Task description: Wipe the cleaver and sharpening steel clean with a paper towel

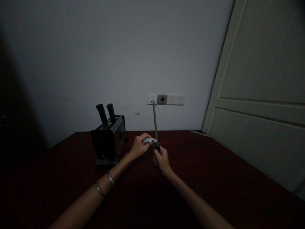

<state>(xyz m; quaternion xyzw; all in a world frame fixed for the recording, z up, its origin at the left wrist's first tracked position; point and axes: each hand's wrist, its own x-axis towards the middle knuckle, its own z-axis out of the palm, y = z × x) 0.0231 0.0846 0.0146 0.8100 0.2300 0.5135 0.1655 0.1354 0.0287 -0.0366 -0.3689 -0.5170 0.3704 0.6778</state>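
Note:
My right hand [162,160] is closed round the black handle of a sharpening steel [154,119]. Its long grey rod points up and away, leaning slightly left. In my left hand [138,146], fingers and thumb grip a small white-handled tool [148,141]. The tool's short metal end meets the base of the rod, just above the black handle; its exact kind is too dark and small to tell. To the left of my hands stands a dark knife block [108,136], with two black-handled pieces upright in its top.
Beneath everything is a dark red wooden table [190,152]. Behind it rises a pale wall [133,57] with a row of sockets and switches [175,100]. A panelled white door [264,95] is on the right. A thin flat strip [200,133] lies at the table's far right edge.

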